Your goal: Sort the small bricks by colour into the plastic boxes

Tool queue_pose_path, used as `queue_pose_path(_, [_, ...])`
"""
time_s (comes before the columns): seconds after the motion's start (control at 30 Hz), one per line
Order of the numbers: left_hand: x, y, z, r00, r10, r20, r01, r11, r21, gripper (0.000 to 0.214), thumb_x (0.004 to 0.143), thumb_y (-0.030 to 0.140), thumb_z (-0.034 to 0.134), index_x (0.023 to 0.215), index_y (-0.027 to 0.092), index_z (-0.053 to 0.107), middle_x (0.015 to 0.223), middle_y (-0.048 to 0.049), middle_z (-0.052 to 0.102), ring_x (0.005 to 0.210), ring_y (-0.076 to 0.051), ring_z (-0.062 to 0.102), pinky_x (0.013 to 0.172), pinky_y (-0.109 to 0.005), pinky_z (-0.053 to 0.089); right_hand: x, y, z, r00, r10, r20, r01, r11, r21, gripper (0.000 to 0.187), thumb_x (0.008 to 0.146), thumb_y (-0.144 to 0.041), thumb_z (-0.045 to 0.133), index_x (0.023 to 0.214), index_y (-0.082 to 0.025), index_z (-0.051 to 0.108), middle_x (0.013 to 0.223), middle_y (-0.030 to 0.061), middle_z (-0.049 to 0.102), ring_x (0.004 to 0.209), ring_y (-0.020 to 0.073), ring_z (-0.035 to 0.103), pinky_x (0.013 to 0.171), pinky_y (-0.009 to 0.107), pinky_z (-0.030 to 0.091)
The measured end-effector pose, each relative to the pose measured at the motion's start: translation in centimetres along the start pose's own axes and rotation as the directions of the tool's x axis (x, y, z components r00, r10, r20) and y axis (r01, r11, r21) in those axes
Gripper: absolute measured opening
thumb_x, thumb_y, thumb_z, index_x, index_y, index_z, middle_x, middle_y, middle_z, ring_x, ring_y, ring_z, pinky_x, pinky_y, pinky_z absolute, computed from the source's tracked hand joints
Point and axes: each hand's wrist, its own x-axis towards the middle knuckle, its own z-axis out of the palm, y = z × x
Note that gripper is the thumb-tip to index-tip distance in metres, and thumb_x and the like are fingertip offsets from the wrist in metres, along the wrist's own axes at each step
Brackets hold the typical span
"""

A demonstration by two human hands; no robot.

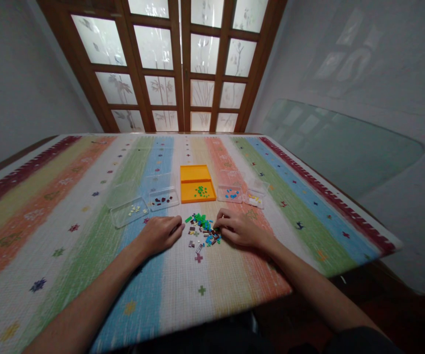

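Leaning two bare forearms [96, 287] in over the near edge of a striped tablecloth [186, 307]. Starting at the left, seeing a clear box [120, 217] set at a slant, holding a few pale yellow pieces [136, 209], with its clear lid [122, 191] opened out behind. Resting the left hand [164, 230] nearer and to the right, palm down, bending the fingers in loosely, with the tips near a flat green brick [189, 219]; being unable to tell whether gripping anything, with the inside of the hand hidden. Finding past that hand a second clear box [175, 195] with dark brown pieces [163, 200] inside. Going on to the middle, seeing an orange case [187, 190] lying open flat, holding small green pieces [200, 191] in its nearer half. Noticing, nearer and between the two hands, a loose heap of toy bricks [204, 222] in green, blue, brown and grey, lying on the cloth, with a long grey brick [199, 249] at its near side. Placing the right hand [240, 229] at the heap's right edge, curving the fingers down half closed, setting the tips right at the bricks; being unable to tell whether pinching one. Seeing, beyond the right hand, a third clear box [222, 196] holding blue pieces [230, 193] and, just right of it, a smaller clear box [261, 197] with yellow and white pieces [256, 198].
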Motion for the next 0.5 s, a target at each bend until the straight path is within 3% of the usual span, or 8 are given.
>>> queue_pose_path(0.17, [0.0,0.0,0.1,1.000,-0.008,0.011,0.009,1.000,-0.010,0.028,0.101,0.030,0.039,0.080,0.020,0.054,0.063,-0.0013,0.063,0.057,-0.015,0.058,0.055,-0.027,0.036,0.2,-0.2,0.0,0.999,-0.002,-0.037,0.003,1.000,0.030,0.022,0.090,-0.012,0.051,0.097,-0.019,0.071,0.096,0.0061,0.063,0.084,0.0170,0.059,0.078,0.031,0.047])
queue_pose_path(0.3, [0.0,0.0,0.1,1.000,-0.013,0.012,0.013,1.000,-0.007,0.028,0.101,0.031,0.039,0.080,0.020,0.054,0.064,-0.0015,0.064,0.057,-0.016,0.059,0.055,-0.027,0.036,1.3,-0.5,0.3,0.991,0.078,-0.106,-0.071,0.995,0.069,0.013,0.095,-0.019,0.057,0.097,-0.017,0.070,0.091,0.0054,0.062,0.078,0.0158,0.058,0.072,0.029,0.045])
queue_pose_path(0.5, [0.0,0.0,0.1,1.000,-0.014,0.008,0.014,1.000,-0.019,0.027,0.101,0.030,0.040,0.081,0.020,0.055,0.064,-0.0021,0.064,0.058,-0.016,0.059,0.054,-0.026,0.035,2.5,-0.4,0.5,0.988,0.145,-0.061,-0.139,0.986,0.088,0.005,0.091,-0.016,0.065,0.091,-0.017,0.070,0.085,0.0029,0.063,0.073,0.0138,0.055,0.067,0.026,0.042])
